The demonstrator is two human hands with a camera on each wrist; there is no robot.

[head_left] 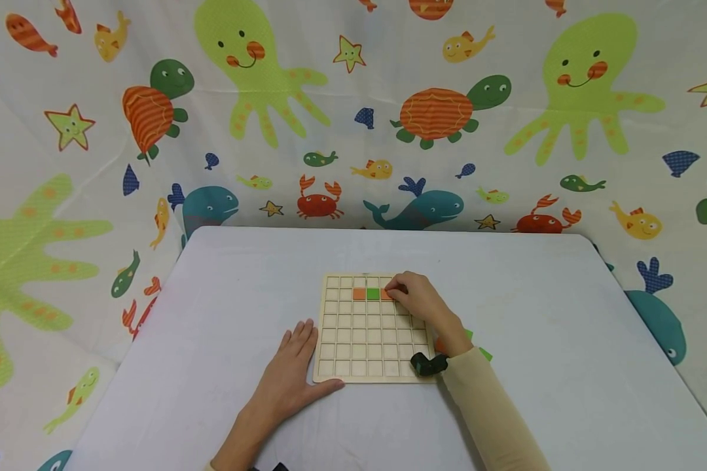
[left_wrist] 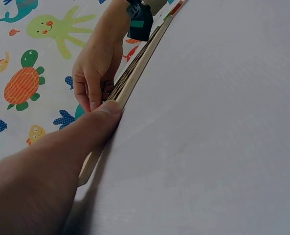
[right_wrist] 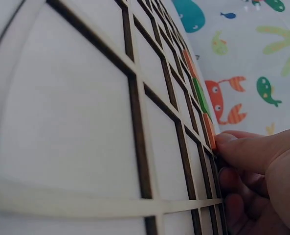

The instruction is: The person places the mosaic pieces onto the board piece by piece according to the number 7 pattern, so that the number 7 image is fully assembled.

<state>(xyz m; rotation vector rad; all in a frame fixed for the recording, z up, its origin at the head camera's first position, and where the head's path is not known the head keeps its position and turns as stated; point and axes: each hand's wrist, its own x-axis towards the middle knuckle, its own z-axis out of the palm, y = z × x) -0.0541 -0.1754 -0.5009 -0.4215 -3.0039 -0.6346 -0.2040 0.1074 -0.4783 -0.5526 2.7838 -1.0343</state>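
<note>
A square wooden grid board (head_left: 351,337) lies on the table. In its second row from the far edge sit an orange tile (head_left: 359,294) and a green tile (head_left: 373,294), side by side. Just right of the green one, my right hand (head_left: 421,297) pinches another orange tile (right_wrist: 210,131) at its cell, thumb tip on the tile's edge in the right wrist view. My left hand (head_left: 289,379) lies with straight fingers along the board's left side, its thumb (left_wrist: 105,111) against the near edge.
Loose green tiles (head_left: 486,354) and an orange tile (head_left: 439,345) lie right of the board, partly hidden under my right wrist. A black wrist camera (head_left: 429,364) overhangs the board's near right corner. A white cloth covers the table (head_left: 224,288), and a sea-animal curtain (head_left: 342,91) hangs behind.
</note>
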